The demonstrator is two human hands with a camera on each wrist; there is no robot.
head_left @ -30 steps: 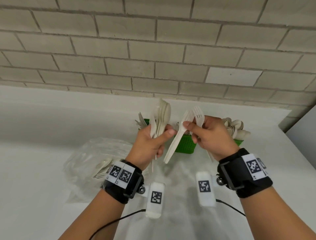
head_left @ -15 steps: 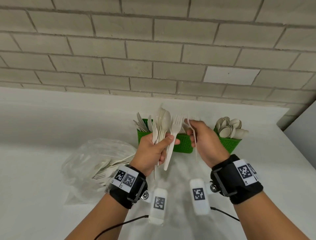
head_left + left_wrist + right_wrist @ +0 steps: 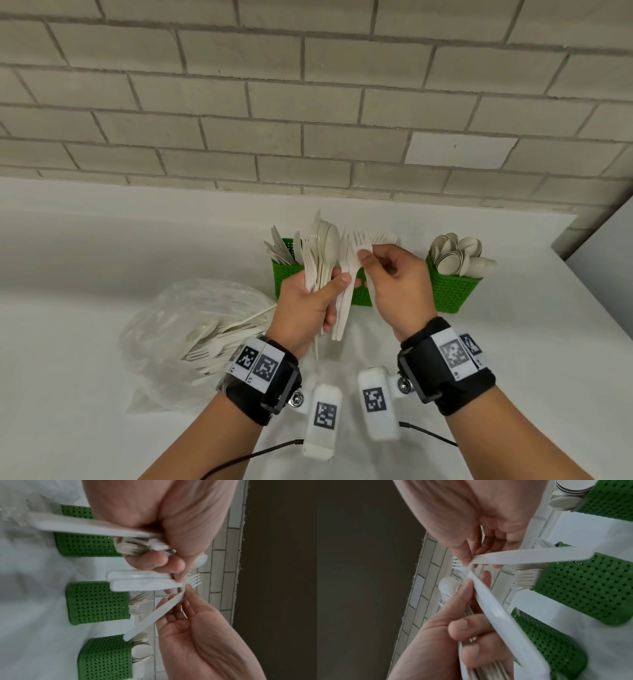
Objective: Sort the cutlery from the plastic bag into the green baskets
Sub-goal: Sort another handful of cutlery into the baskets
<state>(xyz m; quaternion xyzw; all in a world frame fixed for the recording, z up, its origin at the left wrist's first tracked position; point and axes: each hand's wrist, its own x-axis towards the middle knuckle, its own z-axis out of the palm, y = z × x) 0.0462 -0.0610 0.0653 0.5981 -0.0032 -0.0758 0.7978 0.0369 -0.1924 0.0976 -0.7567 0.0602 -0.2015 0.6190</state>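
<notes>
My left hand [image 3: 337, 281] grips a bundle of white plastic cutlery [image 3: 322, 253], spoons and forks upright, in front of the green baskets. Two fork handles [image 3: 142, 584] stick out of the bundle between its thumb and fingers. My right hand [image 3: 368, 257] pinches a white fork [image 3: 154, 615] at its neck, and its fingertips touch the necks of the bundle's forks. That fork's handle [image 3: 530, 557] points away over the middle basket [image 3: 590, 588]. The clear plastic bag [image 3: 191, 325] with more cutlery lies at the left on the table.
Three green baskets stand in a row near the wall: the left one [image 3: 284, 274] holds knives, the middle one [image 3: 363, 296] forks, the right one [image 3: 452, 291] spoons. A brick wall rises behind the white table [image 3: 85, 394]. Cables trail from both wrist cameras.
My right hand, with its fork, has moved left back to the bundle and now touches the forks standing out of my left hand. The left hand has kept its grip.
</notes>
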